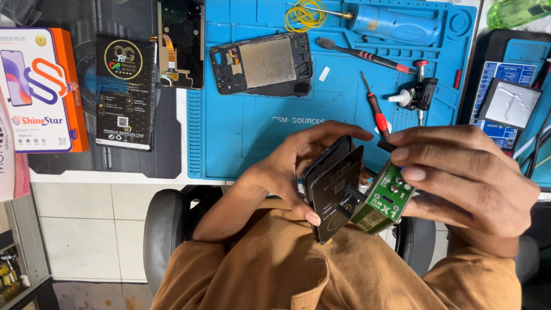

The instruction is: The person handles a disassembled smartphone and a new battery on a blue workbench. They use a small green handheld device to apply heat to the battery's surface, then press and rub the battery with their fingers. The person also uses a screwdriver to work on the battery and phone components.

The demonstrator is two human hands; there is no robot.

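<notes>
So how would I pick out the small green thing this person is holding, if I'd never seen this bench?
Start at the big blue work mat, then drop to its lower right edge, where two hands meet. The right hand pinches a small green circuit board against the black phone screen held by the left hand. It is the only green thing between the hands.
</notes>
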